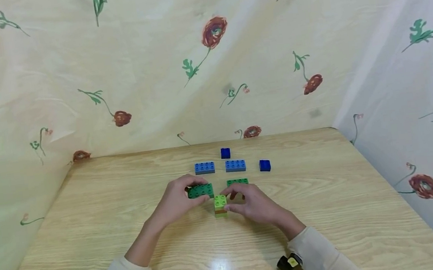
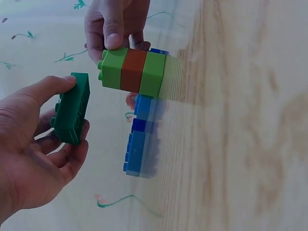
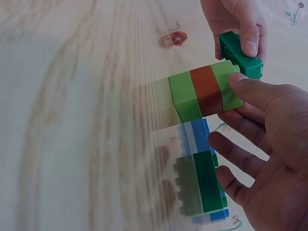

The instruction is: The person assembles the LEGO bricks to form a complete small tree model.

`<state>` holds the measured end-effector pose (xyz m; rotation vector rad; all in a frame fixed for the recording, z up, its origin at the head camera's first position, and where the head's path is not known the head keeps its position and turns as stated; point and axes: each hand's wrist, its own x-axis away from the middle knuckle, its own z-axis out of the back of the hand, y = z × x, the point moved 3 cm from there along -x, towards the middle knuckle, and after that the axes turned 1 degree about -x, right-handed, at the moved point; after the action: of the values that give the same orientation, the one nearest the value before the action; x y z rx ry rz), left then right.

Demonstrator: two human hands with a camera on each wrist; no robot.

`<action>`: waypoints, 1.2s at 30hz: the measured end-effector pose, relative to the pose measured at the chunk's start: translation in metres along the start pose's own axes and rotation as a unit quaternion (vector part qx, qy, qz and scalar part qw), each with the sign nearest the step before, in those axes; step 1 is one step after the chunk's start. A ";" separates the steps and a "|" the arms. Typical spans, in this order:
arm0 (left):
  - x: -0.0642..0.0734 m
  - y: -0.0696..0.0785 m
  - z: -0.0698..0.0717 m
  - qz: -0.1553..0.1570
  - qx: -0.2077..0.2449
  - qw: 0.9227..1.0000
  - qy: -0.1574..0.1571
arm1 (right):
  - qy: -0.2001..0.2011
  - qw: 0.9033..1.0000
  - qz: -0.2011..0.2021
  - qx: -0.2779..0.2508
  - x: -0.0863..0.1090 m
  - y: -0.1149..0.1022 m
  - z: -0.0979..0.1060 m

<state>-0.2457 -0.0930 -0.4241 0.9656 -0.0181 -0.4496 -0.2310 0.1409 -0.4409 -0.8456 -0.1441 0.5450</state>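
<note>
My left hand [image 1: 178, 198] grips a dark green brick [image 2: 72, 108] between thumb and fingers, raised off the table and tilted. Just right of it stands a small stack [image 1: 220, 206], two light green bricks with an orange-brown brick [image 3: 206, 90] between them. The thumb and fingers of my right hand [image 1: 254, 203] pinch the stack near its top light green brick [image 3: 226, 86]. Behind the right hand lies a second dark green brick [image 3: 208, 183], partly hidden in the head view. The held brick and the stack are apart in the left wrist view.
Two blue eight-stud bricks, a left one [image 1: 204, 168] and a right one [image 1: 235, 166], lie behind the hands. Two small dark blue bricks sit farther back [image 1: 225, 153] and to the right [image 1: 265, 165]. A flowered cloth [image 1: 144, 72] hangs behind the wooden table [image 1: 355, 208].
</note>
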 end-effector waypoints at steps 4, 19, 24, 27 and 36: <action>0.003 0.001 -0.001 -0.005 0.001 1.000 -0.007 | 0.000 1.000 -0.003 -0.006 -0.001 0.000 0.000; 0.005 0.004 -0.006 -0.011 -0.009 1.000 -0.025 | 0.008 1.000 0.004 0.011 -0.009 0.005 -0.001; 0.005 0.007 -0.008 -0.009 -0.013 0.999 -0.028 | 0.010 1.000 0.005 0.009 -0.010 0.005 -0.001; 0.005 0.008 -0.008 -0.010 -0.016 0.999 -0.026 | 0.011 1.000 0.005 0.009 -0.010 0.005 -0.001; 0.004 0.007 -0.011 -0.018 -0.021 0.999 -0.028 | 0.011 1.000 0.012 0.010 -0.011 0.005 -0.001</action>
<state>-0.2375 -0.0819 -0.4252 0.9133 -0.0424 -0.5078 -0.2418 0.1375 -0.4446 -0.8346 -0.1083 0.5585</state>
